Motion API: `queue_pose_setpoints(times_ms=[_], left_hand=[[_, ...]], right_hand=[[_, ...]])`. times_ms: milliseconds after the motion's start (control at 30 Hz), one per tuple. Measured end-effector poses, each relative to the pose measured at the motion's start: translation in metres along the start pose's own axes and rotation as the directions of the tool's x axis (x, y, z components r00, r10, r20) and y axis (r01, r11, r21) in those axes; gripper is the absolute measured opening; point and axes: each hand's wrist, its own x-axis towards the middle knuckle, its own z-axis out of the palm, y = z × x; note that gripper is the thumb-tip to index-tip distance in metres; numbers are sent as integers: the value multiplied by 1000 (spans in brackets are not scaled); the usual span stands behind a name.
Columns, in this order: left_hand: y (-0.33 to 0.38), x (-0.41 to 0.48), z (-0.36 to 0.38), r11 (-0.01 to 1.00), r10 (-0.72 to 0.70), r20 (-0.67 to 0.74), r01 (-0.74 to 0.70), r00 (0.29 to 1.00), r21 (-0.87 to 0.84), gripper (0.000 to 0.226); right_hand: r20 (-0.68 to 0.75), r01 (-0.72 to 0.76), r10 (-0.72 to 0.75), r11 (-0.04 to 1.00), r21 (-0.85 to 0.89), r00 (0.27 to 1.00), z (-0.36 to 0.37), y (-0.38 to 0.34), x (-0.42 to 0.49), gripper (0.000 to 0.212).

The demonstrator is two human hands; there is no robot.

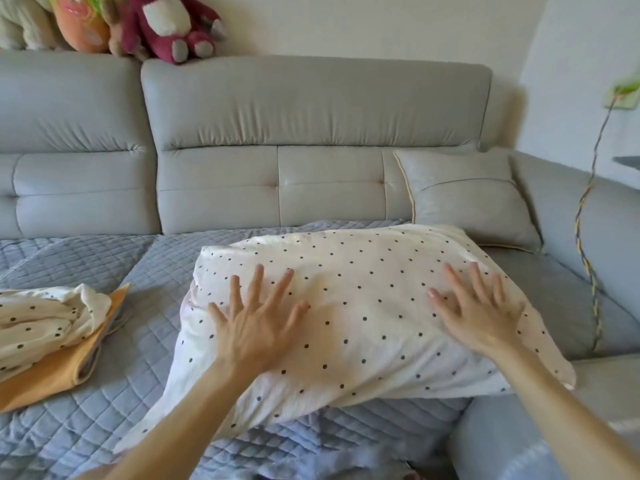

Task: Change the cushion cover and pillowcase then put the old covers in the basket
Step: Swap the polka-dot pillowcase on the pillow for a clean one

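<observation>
Grey leather sofa [311, 109], two headrest sections and a tufted back. Quilted blue-grey mat [104, 258] covers the sofa seat. On top of the sofa back, left end: magenta plush bear [166, 22], seated; orange-faced plush with green hair [81, 26] just left of it; beige plush [17, 22] at the far left, partly cut off. Braided multicolour cord [585, 265] hangs down over the sofa's right arm. Cream wall [381, 22] behind the sofa.
</observation>
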Motion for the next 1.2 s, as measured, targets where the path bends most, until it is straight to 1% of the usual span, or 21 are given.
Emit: queue_pose_setpoints(times_ms=[67, 133, 167, 233, 300, 333, 400, 433, 467, 533, 567, 633, 700, 733, 800, 900, 933, 1000, 1033, 1100, 1200], left_hand=[[6, -7, 15, 997, 67, 16, -68, 998, 46, 68], [-6, -4, 26, 992, 8, 10, -9, 1000, 126, 76], [-12, -3, 27, 991, -27, 11, 25, 1000, 134, 78], [-16, 3, 24, 992, -84, -1, 84, 996, 99, 73], [-13, 13, 13, 988, -147, -60, 149, 987, 39, 56], [-11, 20, 7, 986, -162, -100, 165, 982, 18, 46], [-12, 36, 0, 992, -63, -177, 81, 982, 97, 34], [-14, 41, -3, 991, 11, -200, 16, 980, 135, 30], [-20, 44, -6, 986, 72, -215, -37, 974, 164, 27], [-38, 46, -18, 983, 80, -242, -37, 967, 181, 24], [-52, 46, -24, 979, 46, -250, 7, 967, 205, 24], [-81, 45, -33, 953, -26, -219, 90, 975, 291, 27], [-93, 46, -35, 929, -74, -178, 133, 981, 347, 31], [-91, 47, -34, 926, -83, -160, 135, 984, 354, 31], [-71, 45, -31, 934, -62, -148, 110, 987, 340, 30], [-35, 25, -28, 962, 62, -189, -8, 980, 272, 28], [-25, 16, -27, 964, 108, -190, -57, 976, 258, 31], [-14, 1, -26, 961, 122, -162, -76, 979, 265, 43], [-12, -4, -25, 965, 78, -152, -36, 985, 259, 49], [-19, -13, -25, 973, -106, -144, 133, 984, 188, 57], [-55, -21, -24, 916, -389, -117, 397, 914, 55, 65]], right_hand=[[13, 173, -173, 985, 8, 985, 7, -19, -12, 69], [40, 241, -240, 969, -52, 970, 18, -18, -14, 69], [40, 215, -213, 975, -60, 976, 19, -9, -12, 69], [20, 81, -81, 997, -5, 996, 14, 16, -4, 68], [-24, -76, 78, 994, 78, 997, 7, 40, 5, 66], [-99, -94, 105, 990, 108, 990, 6, 48, 9, 61], [-343, 64, -30, 994, 89, 939, 13, 49, 13, 38], [-414, 157, -124, 987, 46, 902, 19, 43, 14, 31], [-441, 205, -179, 979, 11, 879, 26, 36, 13, 27], [-458, 216, -192, 976, 0, 868, 31, 19, 9, 23], [-467, 236, -207, 972, 3, 860, 30, 12, 8, 23], [-451, 363, -315, 932, 21, 835, 27, 4, 2, 19], [-454, 476, -406, 878, 46, 793, 25, 2, -9, 15], [-460, 484, -406, 873, 61, 790, 25, 4, -15, 15], [-467, 389, -305, 916, 93, 830, 26, 16, -21, 21], [-393, 52, 22, 983, 177, 919, 22, 35, -19, 41], [-354, -82, 168, 966, 246, 920, 19, 44, -15, 48], [-211, -323, 426, 861, 393, 880, 11, 65, -11, 62], [-142, -390, 490, 812, 435, 860, 11, 75, -10, 64], [-99, -406, 492, 801, 440, 865, 13, 86, -13, 47], [-278, -342, 447, 871, 352, 851, 13, 78, -19, 29]])
